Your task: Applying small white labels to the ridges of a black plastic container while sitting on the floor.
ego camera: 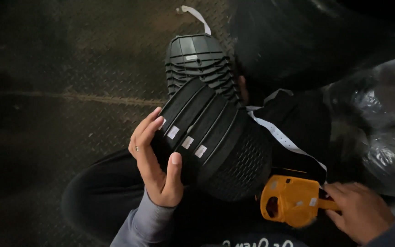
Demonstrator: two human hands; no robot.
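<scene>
The left hand [156,162] holds a fanned stack of black flat insoles with small white stickers [202,137]. Its fingers [145,130] are curled around the near-left edge of the stack, and the thumb [174,171] presses on the top face, so this hand is clearly grasping the stack. The stack lies up and to the right of these fingers. Its long axis runs diagonally, from the lower left, near the palm, toward the upper right, and the textured rounded end points down to the right. Each visible insole carries one white sticker, and the stickers sit in a row just beside the fingertips.

The right hand [360,210] is low on the right side, well apart from the left hand. Its fingers are closed on the handle of a yellow plastic hand-held label gun [291,206], so it is grasping this tool. The head of the gun points left, toward the rounded end of the stack, and is near it but not touching. The stack lies up and to the left of the right fingers.

Beyond the stack rests a black shoe with ribbed sole turned up [197,61], on a dark metal floor with raised pattern [69,68]. To the right there are shiny dark plastic bags [380,119].
</scene>
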